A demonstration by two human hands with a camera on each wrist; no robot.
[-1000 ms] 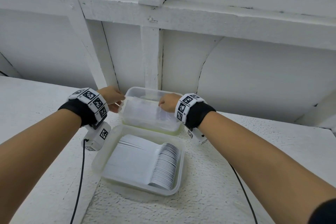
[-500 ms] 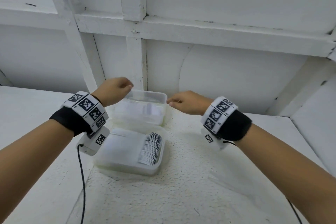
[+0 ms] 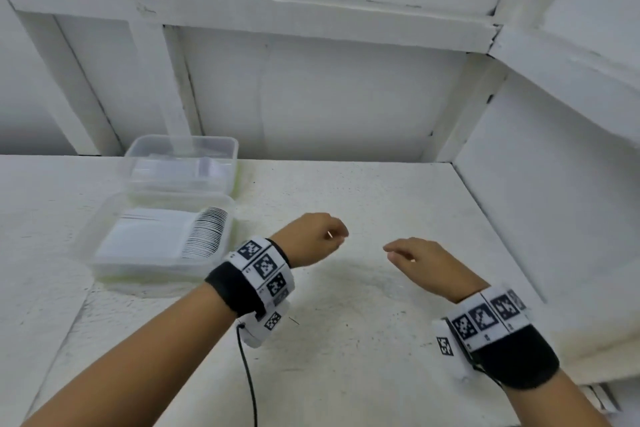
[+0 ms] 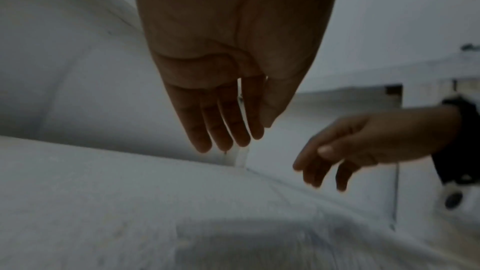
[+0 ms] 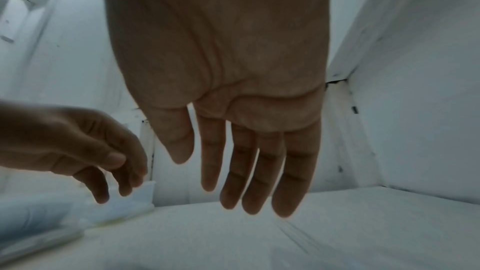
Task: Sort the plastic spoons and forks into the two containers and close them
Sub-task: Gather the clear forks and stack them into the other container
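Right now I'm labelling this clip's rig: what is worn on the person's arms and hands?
Bare forearms and hands, no sleeves or gloves. Each wrist has a black strap under a white band of black-and-white square markers, with a small white camera block beneath. A thin black cable hangs from the left wrist.

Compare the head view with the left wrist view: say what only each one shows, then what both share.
Only the head view shows the two clear containers, the near container holding stacked white cutlery and the far container behind it, plus both marker wristbands. Only the left wrist view shows the left hand's palm side, fingers relaxed and holding nothing. Both show the right hand, empty with loosely bent fingers, over the white table.
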